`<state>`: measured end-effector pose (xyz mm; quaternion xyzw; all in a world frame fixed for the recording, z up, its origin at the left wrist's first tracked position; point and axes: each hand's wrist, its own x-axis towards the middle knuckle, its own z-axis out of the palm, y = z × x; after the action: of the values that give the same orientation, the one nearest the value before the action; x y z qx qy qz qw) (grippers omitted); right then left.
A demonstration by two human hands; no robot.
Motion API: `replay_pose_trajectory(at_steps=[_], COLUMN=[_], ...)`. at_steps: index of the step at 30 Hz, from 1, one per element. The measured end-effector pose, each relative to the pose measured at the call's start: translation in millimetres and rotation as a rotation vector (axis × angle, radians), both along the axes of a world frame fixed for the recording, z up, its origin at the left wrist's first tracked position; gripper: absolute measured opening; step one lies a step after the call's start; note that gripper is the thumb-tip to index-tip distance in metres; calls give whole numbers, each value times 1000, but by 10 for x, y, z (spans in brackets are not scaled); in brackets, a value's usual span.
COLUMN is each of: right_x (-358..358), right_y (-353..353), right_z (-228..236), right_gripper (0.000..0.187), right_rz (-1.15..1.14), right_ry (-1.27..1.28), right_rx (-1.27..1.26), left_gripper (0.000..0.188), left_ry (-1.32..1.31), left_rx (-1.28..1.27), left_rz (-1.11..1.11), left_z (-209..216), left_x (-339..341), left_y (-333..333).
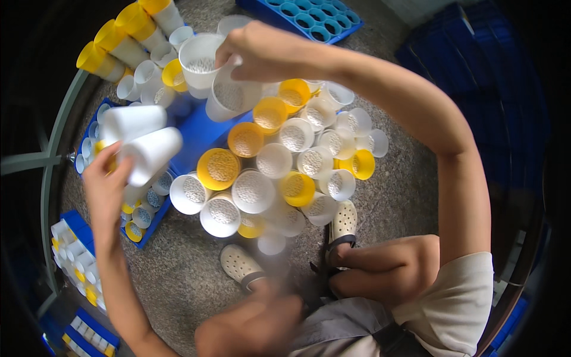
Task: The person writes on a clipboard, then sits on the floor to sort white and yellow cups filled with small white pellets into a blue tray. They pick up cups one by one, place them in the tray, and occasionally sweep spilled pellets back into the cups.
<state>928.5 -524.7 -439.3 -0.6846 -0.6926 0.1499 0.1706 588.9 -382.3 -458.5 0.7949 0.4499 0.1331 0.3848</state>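
Two white plastic cups (156, 153) are gripped in my left hand (107, 181) at the left, tipped on their sides and smeared by motion. My right hand (262, 50) reaches across the far side, its fingers closed on the rims of two translucent cups (231, 98). White pellets show inside both of those. Below and right of that hand stands a dense cluster of cups, white ones (253, 191) and yellow ones (219, 168), many filled with white pellets. A blue surface (202, 128) shows between the two hands.
Stacks of yellow-and-white cups (110, 38) stand at the far left. A blue tray with round holes (315, 18) lies at the far edge. Another blue tray of cups (143, 229) sits at the left, beside a metal frame (50, 160). My feet in beige clogs (344, 220) are near the cluster.
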Motion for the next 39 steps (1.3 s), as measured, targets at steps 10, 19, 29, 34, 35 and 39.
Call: replay_pose_trajectory(at_steps=[10, 19, 29, 34, 35, 39], right_x=[287, 240, 475, 437, 432, 461], right_y=[-2126, -2647, -2986, -2894, -2852, -2728], right_z=[985, 710, 779, 605, 541, 290], right_gripper=[34, 39, 44, 42, 42, 42], right_rz=[-39, -141, -379, -258, -229, -165], right_ry=[83, 264, 164, 164, 150, 118], right_rx=[-195, -266, -226, -237, -237, -288], left_gripper=[46, 27, 27, 29, 28, 26], left_ry=[343, 248, 57, 64, 76, 85], left_rx=[-90, -603, -360, -376, -354, -351], left_rz=[313, 181, 19, 82, 49, 11], left_z=[1617, 1338, -10, -106, -99, -77], left_x=[-1131, -357, 82, -70, -88, -84], left_y=[-1655, -2800, -2990, -2981, -2978, -2973])
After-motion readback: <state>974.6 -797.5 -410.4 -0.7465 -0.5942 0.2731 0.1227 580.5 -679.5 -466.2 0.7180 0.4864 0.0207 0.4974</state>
